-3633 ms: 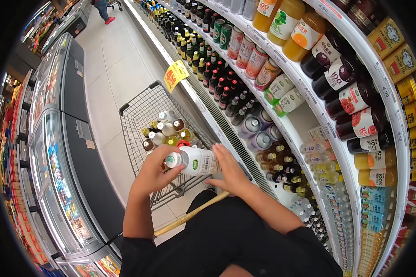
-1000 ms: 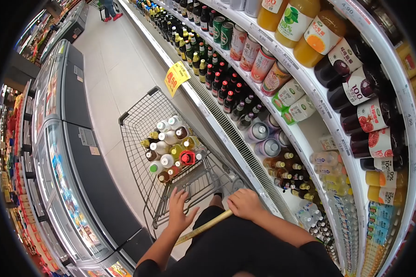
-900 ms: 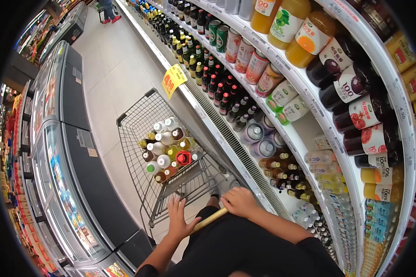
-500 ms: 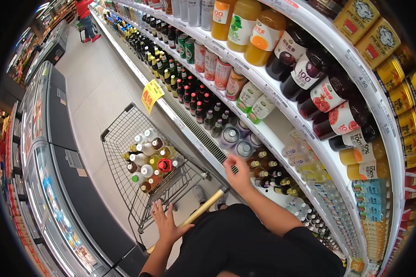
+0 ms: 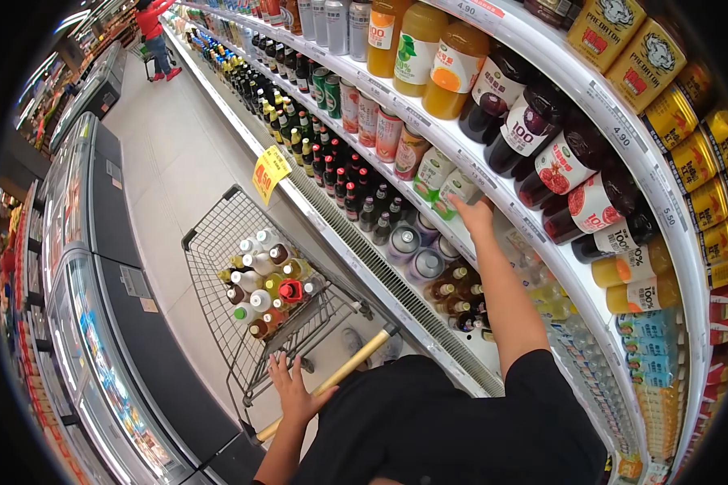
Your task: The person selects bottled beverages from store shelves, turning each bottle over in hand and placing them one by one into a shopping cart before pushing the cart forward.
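Assorted bottles (image 5: 250, 280) already stand in the shopping cart (image 5: 210, 214), while a white-and-green drink bottle (image 5: 459, 186) is still on the shelf (image 5: 459, 236) by the right hand (image 5: 476, 217), its fingers' grip impossible to tell, and the left hand (image 5: 296, 394) spreads empty fingers beside the push handle (image 5: 354, 360).

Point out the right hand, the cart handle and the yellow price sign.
Right hand (image 5: 475, 217): head view, back of the hand.
Cart handle (image 5: 357, 359): head view, bare stretch of bar.
Yellow price sign (image 5: 270, 171): head view, middle of its face.
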A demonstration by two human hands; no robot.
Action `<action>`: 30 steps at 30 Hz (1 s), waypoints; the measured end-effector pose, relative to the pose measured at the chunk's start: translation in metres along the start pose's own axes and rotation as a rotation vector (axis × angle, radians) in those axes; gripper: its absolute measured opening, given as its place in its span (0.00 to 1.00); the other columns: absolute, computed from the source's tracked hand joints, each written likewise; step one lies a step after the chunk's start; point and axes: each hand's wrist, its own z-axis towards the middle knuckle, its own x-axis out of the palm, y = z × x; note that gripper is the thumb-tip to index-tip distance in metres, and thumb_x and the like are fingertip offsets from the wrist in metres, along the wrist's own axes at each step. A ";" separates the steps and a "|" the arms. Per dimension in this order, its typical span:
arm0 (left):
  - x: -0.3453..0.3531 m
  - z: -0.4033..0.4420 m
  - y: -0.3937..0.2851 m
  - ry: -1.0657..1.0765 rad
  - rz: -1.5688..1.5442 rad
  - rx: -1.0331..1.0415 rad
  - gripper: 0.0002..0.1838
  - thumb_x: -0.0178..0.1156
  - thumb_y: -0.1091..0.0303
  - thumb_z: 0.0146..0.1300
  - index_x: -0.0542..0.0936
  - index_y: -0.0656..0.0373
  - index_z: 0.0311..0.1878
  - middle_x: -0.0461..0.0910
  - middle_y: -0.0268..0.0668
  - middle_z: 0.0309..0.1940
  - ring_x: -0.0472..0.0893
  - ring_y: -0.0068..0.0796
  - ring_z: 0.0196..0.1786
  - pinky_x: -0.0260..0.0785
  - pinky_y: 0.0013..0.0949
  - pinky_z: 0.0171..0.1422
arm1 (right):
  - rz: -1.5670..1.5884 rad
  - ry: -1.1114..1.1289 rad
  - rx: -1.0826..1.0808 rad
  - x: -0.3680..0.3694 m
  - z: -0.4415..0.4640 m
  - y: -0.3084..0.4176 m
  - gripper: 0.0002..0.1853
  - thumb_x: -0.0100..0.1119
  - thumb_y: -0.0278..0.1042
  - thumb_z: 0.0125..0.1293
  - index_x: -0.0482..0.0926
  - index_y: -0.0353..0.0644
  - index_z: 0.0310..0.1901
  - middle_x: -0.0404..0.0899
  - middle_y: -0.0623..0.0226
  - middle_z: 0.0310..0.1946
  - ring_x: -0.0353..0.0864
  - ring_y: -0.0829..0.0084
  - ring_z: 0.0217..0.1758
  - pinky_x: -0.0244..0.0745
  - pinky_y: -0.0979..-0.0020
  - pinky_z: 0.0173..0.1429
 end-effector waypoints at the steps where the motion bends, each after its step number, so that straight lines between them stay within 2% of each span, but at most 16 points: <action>1: 0.000 0.000 0.000 0.003 -0.010 -0.002 0.61 0.82 0.35 0.44 0.67 0.60 0.75 0.55 0.61 0.79 0.48 0.73 0.84 0.46 0.71 0.82 | 0.006 0.003 -0.002 0.000 0.004 0.003 0.62 0.83 0.63 0.51 0.62 0.22 0.74 0.70 0.32 0.71 0.72 0.46 0.75 0.65 0.61 0.77; 6: 0.000 0.001 0.002 0.009 -0.046 -0.002 0.56 0.83 0.37 0.43 0.73 0.62 0.70 0.58 0.62 0.77 0.49 0.73 0.83 0.50 0.71 0.81 | 0.013 0.105 0.040 0.007 0.021 -0.002 0.64 0.82 0.64 0.52 0.59 0.23 0.77 0.68 0.34 0.74 0.69 0.45 0.77 0.62 0.61 0.80; 11: 0.005 0.002 0.005 -0.023 -0.093 0.016 0.50 0.84 0.39 0.42 0.79 0.64 0.64 0.60 0.62 0.76 0.51 0.73 0.82 0.51 0.71 0.80 | -0.086 0.151 0.069 0.019 0.029 -0.026 0.63 0.80 0.64 0.53 0.58 0.26 0.78 0.71 0.34 0.71 0.74 0.42 0.73 0.65 0.59 0.78; 14: 0.004 0.004 0.004 -0.013 -0.097 0.003 0.49 0.85 0.40 0.42 0.80 0.64 0.62 0.60 0.62 0.76 0.51 0.73 0.82 0.52 0.70 0.80 | -0.047 0.023 0.076 0.011 0.007 -0.019 0.60 0.82 0.59 0.53 0.60 0.26 0.76 0.74 0.35 0.68 0.77 0.42 0.69 0.69 0.58 0.74; 16: 0.000 0.005 0.004 -0.008 -0.092 -0.001 0.49 0.85 0.40 0.42 0.80 0.64 0.62 0.60 0.62 0.76 0.51 0.73 0.82 0.52 0.70 0.80 | 0.068 -0.036 0.040 -0.007 -0.020 0.001 0.57 0.84 0.52 0.52 0.62 0.27 0.74 0.77 0.36 0.65 0.79 0.43 0.67 0.73 0.57 0.71; 17: 0.000 0.006 0.003 0.001 -0.088 -0.005 0.49 0.85 0.40 0.42 0.80 0.63 0.62 0.60 0.62 0.76 0.51 0.73 0.82 0.52 0.70 0.80 | 0.171 -0.010 0.073 -0.017 -0.033 0.014 0.54 0.86 0.44 0.50 0.64 0.27 0.72 0.78 0.38 0.63 0.80 0.45 0.66 0.73 0.58 0.70; 18: 0.000 0.007 0.001 0.004 -0.105 0.002 0.49 0.85 0.40 0.42 0.80 0.63 0.62 0.60 0.62 0.76 0.51 0.73 0.82 0.52 0.70 0.80 | 0.227 -0.013 -0.090 -0.024 -0.046 0.022 0.53 0.86 0.42 0.50 0.63 0.28 0.72 0.77 0.39 0.64 0.79 0.45 0.67 0.72 0.57 0.72; 20: 0.001 0.007 0.002 -0.030 -0.098 -0.009 0.46 0.85 0.40 0.42 0.82 0.64 0.58 0.63 0.62 0.73 0.53 0.72 0.82 0.53 0.70 0.80 | 0.198 -0.146 -0.145 -0.003 -0.064 0.004 0.49 0.85 0.35 0.52 0.64 0.31 0.72 0.74 0.41 0.68 0.76 0.47 0.71 0.71 0.57 0.73; 21: 0.003 0.007 0.004 -0.045 -0.106 0.005 0.46 0.85 0.40 0.42 0.82 0.64 0.58 0.64 0.62 0.73 0.53 0.72 0.82 0.52 0.70 0.80 | 0.194 -0.143 -0.150 -0.002 -0.074 0.003 0.49 0.85 0.35 0.52 0.64 0.31 0.72 0.74 0.41 0.68 0.76 0.47 0.71 0.71 0.57 0.73; 23: 0.000 0.008 0.002 -0.036 -0.108 0.000 0.46 0.85 0.40 0.42 0.81 0.63 0.59 0.64 0.62 0.73 0.52 0.72 0.82 0.52 0.70 0.80 | 0.284 -0.162 -0.374 0.000 -0.093 0.006 0.47 0.83 0.29 0.54 0.65 0.34 0.72 0.69 0.43 0.72 0.73 0.50 0.74 0.70 0.57 0.75; 26: -0.004 0.009 0.004 -0.023 -0.119 -0.003 0.47 0.84 0.39 0.43 0.81 0.63 0.60 0.64 0.61 0.73 0.52 0.71 0.82 0.51 0.69 0.81 | 0.333 -0.144 -0.469 -0.013 -0.119 0.020 0.45 0.81 0.25 0.55 0.64 0.35 0.72 0.66 0.46 0.75 0.70 0.53 0.77 0.68 0.58 0.78; 27: -0.002 0.010 0.005 -0.030 -0.141 0.002 0.48 0.84 0.39 0.44 0.80 0.62 0.61 0.65 0.60 0.73 0.52 0.71 0.82 0.50 0.69 0.81 | 0.328 -0.142 -0.495 -0.022 -0.130 0.033 0.46 0.81 0.25 0.55 0.64 0.36 0.73 0.69 0.48 0.73 0.73 0.55 0.75 0.68 0.59 0.78; 28: -0.001 0.010 0.004 -0.030 -0.139 -0.002 0.48 0.84 0.39 0.44 0.80 0.62 0.61 0.65 0.60 0.73 0.52 0.71 0.82 0.50 0.69 0.81 | 0.330 -0.139 -0.495 -0.036 -0.142 0.050 0.46 0.81 0.25 0.55 0.64 0.36 0.73 0.69 0.48 0.73 0.73 0.55 0.75 0.68 0.59 0.78; 30: -0.002 0.009 0.005 -0.034 -0.140 0.004 0.45 0.84 0.44 0.47 0.79 0.62 0.63 0.65 0.59 0.73 0.52 0.69 0.83 0.50 0.68 0.81 | 0.557 0.006 -0.311 -0.059 -0.163 0.084 0.45 0.81 0.23 0.56 0.63 0.36 0.73 0.72 0.51 0.70 0.75 0.57 0.72 0.70 0.60 0.77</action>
